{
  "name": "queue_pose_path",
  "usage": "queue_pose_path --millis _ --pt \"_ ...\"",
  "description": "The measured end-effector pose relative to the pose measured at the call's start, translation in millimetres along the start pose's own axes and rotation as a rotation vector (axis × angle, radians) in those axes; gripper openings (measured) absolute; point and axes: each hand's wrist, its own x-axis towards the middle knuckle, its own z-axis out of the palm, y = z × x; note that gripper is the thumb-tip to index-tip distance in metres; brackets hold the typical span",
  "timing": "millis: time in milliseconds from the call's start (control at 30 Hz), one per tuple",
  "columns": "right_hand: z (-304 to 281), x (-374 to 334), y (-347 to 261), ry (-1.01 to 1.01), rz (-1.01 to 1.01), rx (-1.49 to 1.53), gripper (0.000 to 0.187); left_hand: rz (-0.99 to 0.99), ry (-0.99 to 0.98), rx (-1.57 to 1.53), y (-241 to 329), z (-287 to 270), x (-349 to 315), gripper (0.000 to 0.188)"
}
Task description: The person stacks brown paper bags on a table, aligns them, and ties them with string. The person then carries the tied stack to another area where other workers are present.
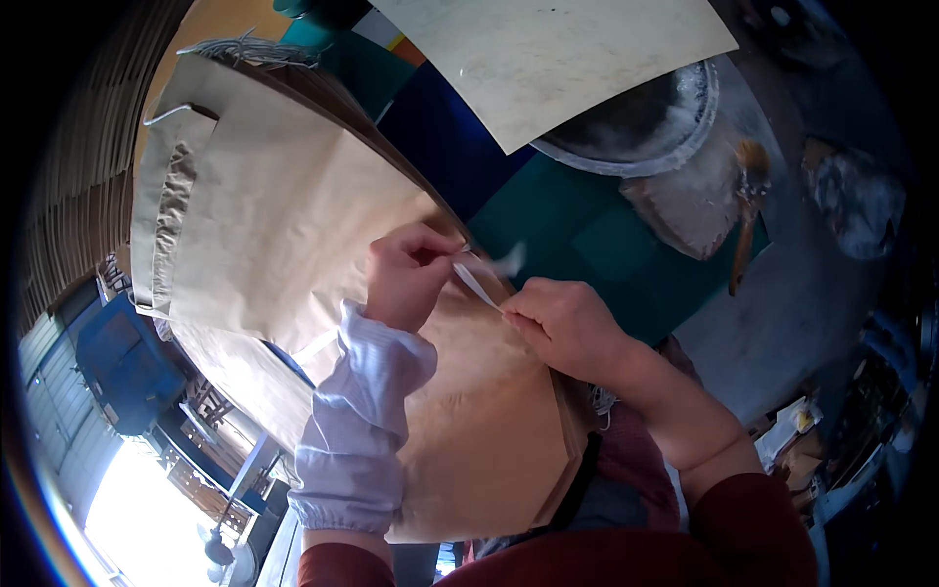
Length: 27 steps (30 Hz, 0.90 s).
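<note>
My left hand (406,272), its forearm in a pale sleeve cover, is closed in a pinch at one end of a thin white strip (475,286). The strip's other end runs into the pinched fingers of my right hand (572,328). Part of it is smeared by motion, and I cannot tell if it is tape or string. Beneath both hands lies a stack of large brown paper bags (284,210). A white cord handle and a crumpled paper patch (174,215) show at the bags' far left end.
Right of the bags spreads a green mat (587,235). A round basin (641,161) of pale, pasty matter stands there, partly under a cream sheet (567,59). A wooden-handled brush (745,220) lies beside it. Bundled white cords (254,49) rest at the back left, near stacked cardboard (73,196).
</note>
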Motion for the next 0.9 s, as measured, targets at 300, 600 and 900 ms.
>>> queue_pose_path --millis 300,600,900 --pt "-5 53 6 0.124 -0.059 0.085 0.01 0.583 0.437 0.66 -12 25 -5 0.012" --pt "19 84 36 0.192 -0.25 0.104 0.009 0.898 0.368 0.654 -17 12 1 0.015" --pt "32 83 48 0.418 -0.293 -0.02 0.01 0.763 0.128 1.081 -18 -6 -37 0.014"
